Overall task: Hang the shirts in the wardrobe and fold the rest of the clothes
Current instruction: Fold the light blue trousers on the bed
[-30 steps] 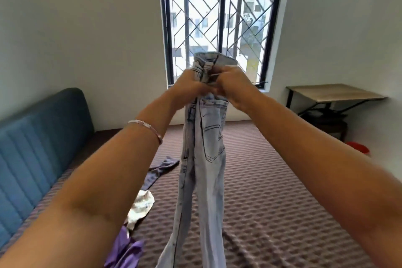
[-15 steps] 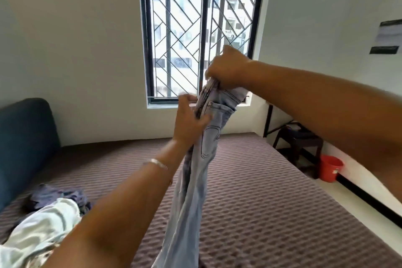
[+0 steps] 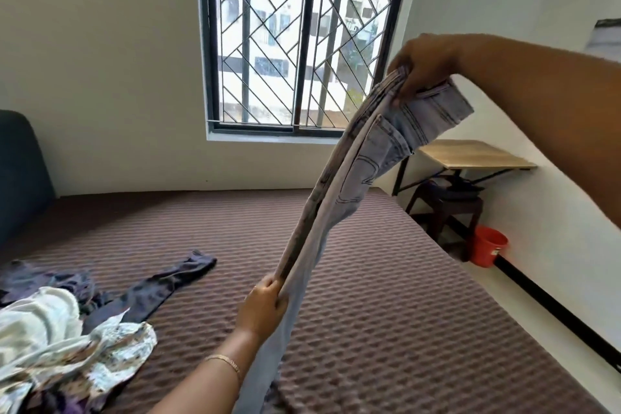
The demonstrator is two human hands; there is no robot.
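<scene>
We've got the jeans (image 3: pixel 339 198) strung diagonally: right hand (image 3: pixel 425 65) pinching the waistband upper right, left hand (image 3: pixel 265 307) gripping the legs lower centre; the bed (image 3: pixel 386 312) lies below for folding.

The bed (image 3: pixel 386 296) has a brown cover with a small woven pattern. On its left side lies a pile of clothes (image 3: pixel 57 339), with a white patterned shirt (image 3: pixel 111 353) on top, and dark trousers (image 3: pixel 161 289) stretch out from the pile toward the middle of the bed.
</scene>
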